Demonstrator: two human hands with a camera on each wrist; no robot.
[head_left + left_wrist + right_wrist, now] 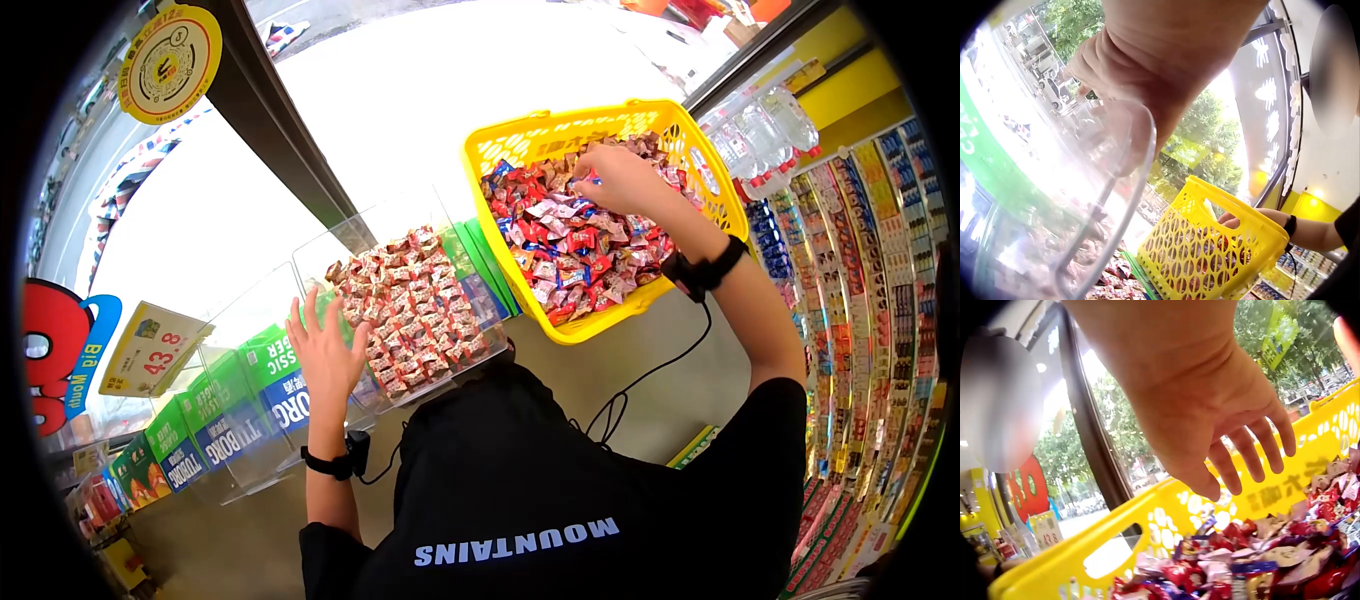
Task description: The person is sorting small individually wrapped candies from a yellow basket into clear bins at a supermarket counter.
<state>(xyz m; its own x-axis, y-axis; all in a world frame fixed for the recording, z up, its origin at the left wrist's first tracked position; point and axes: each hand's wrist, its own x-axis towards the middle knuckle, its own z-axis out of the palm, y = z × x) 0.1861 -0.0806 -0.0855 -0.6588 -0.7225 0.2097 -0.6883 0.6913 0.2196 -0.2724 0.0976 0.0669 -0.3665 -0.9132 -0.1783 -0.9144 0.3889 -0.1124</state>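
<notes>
My left hand (328, 350) has its fingers spread at the left side of a clear plastic bin (436, 212) full of small red-and-white wrapped candies (415, 310). In the left wrist view the clear bin edge (1147, 140) crosses in front of that hand. My right hand (622, 180) is over a yellow plastic basket (610, 318) heaped with red, purple and pink wrapped candies (575, 240). Seen from the right wrist, its loosely bent fingers (1249, 456) hang above the candies in front of the far basket wall, with nothing held between them.
Another clear bin (250, 310) stands left of the candy bin, by green-and-blue Tuborg cartons (225, 420) and a yellow price sign (155, 350). A window post (285, 130) rises behind. Water bottles (760, 135) and stocked shelves (850, 280) are at the right. A cable (650, 380) trails from the right wrist.
</notes>
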